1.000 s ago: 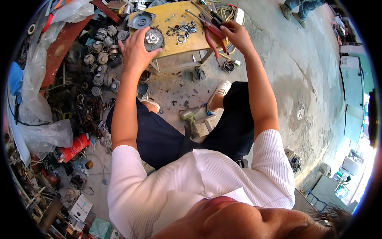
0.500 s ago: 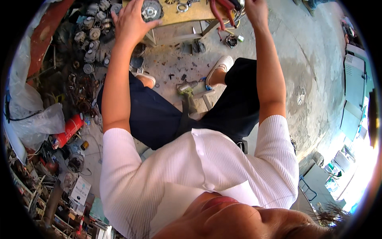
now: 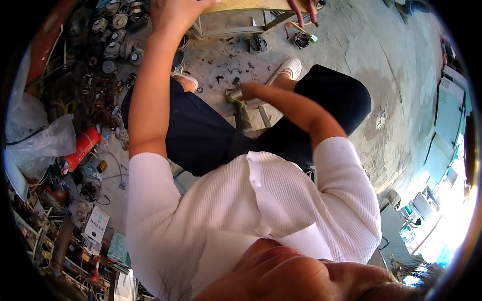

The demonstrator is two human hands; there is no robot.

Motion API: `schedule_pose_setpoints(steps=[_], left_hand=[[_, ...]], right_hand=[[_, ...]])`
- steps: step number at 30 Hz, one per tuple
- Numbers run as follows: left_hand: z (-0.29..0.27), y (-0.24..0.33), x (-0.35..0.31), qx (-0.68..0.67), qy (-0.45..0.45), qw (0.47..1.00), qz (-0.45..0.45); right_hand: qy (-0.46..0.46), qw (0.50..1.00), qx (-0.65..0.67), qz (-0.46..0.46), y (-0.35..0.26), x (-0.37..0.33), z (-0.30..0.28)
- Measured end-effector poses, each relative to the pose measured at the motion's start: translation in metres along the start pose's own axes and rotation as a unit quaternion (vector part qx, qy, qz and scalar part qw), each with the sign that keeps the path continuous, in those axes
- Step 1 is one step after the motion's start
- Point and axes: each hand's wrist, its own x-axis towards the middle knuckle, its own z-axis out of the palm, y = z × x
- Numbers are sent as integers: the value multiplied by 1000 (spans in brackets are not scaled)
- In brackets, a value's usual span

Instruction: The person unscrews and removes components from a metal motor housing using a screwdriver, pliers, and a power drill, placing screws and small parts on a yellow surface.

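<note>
My left hand (image 3: pixel 175 14) rests by the near edge of the yellow-topped workbench (image 3: pixel 236 5). Its thumb is stretched out, and the other fingers are cut off by the top of the picture. Between my knees, my right hand (image 3: pixel 247 91) is at the head of a green and grey cordless drill (image 3: pixel 236 99). Its fingers are too small and hidden to show whether they close on the drill. The drill lies beside a small wooden stool (image 3: pixel 264 116). A pair of pliers with red handles (image 3: pixel 296 12) hangs over the bench's right end.
Several used motors (image 3: pixel 119 21) are piled on the floor to the left. Near them lie a red cylinder (image 3: pixel 83 149) and clear plastic sheeting (image 3: pixel 52 143). Under the bench's right end sits a wire coil (image 3: pixel 302 40). Pale cabinets (image 3: pixel 448 115) stand far right.
My right hand has swung from the bench's right end down and left to the drill. My left hand stays at the bench. The view has tilted, so the metal disc on the bench is out of sight.
</note>
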Motion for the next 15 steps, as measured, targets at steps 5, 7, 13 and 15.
schedule_pose_setpoints(steps=[5,7,13,15], left_hand=[[13,-3,4,-16,3,1000,12],[13,-13,-2,-15,13,1000,19],[5,-16,0,-37,15,997,63],[3,-21,-5,-35,32,997,65]], right_hand=[[-113,954,208,186,-17,110,144],[-79,878,334,333,-55,89,147],[-68,873,343,341,-59,41,109],[-56,856,369,358,-59,23,72]])
